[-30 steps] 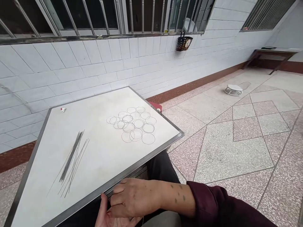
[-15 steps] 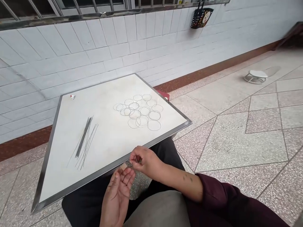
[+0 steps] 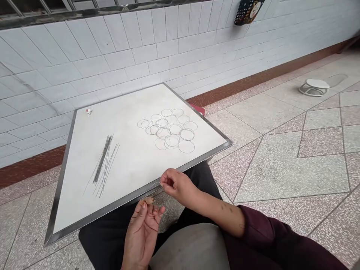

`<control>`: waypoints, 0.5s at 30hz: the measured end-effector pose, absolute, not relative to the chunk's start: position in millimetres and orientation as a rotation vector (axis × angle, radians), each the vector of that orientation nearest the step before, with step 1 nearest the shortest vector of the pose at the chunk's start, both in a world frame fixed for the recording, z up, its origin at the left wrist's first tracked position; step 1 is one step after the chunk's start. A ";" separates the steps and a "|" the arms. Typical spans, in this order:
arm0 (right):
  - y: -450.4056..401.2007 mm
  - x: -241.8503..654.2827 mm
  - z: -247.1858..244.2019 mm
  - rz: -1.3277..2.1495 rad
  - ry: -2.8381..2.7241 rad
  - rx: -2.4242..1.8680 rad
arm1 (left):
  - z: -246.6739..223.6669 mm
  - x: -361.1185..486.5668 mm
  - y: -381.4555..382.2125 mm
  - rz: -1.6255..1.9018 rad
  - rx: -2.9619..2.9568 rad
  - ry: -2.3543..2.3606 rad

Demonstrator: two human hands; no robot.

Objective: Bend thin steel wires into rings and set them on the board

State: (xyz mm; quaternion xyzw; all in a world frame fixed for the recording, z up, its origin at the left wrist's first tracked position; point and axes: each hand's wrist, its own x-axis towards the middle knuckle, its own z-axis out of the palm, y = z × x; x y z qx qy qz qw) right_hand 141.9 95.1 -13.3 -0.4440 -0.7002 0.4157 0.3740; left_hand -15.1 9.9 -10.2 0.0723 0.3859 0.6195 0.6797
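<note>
My left hand (image 3: 144,227), palm up at the table's near edge, pinches a small tan piece (image 3: 150,200) between thumb and forefinger; its exact kind is too small to make out. From that piece a thin wire (image 3: 153,185) arcs up to my right hand (image 3: 176,185), whose thumb and forefinger are closed on the wire's other end. On the white table (image 3: 132,112) lie several thin wire rings (image 3: 172,131), overlapping in a cluster. To their left rests a bundle of straight wires (image 3: 103,159), some of them splayed loose.
A small red and white object (image 3: 89,111) sits near the table's far left corner. The table has a metal rim beside a white tiled wall (image 3: 118,63). A low round stool (image 3: 314,87) stands on the floor at right. A dark patterned bag (image 3: 249,12) hangs on the wall.
My right hand has drawn up and to the right, away from my left. The wire between them now shows as an open arc. The whole view has shifted slightly.
</note>
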 end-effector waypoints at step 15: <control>94.5 146.6 -16.9 0.863 -2.056 -0.861 | -6.1 -14.5 12.2 1.347 0.102 0.851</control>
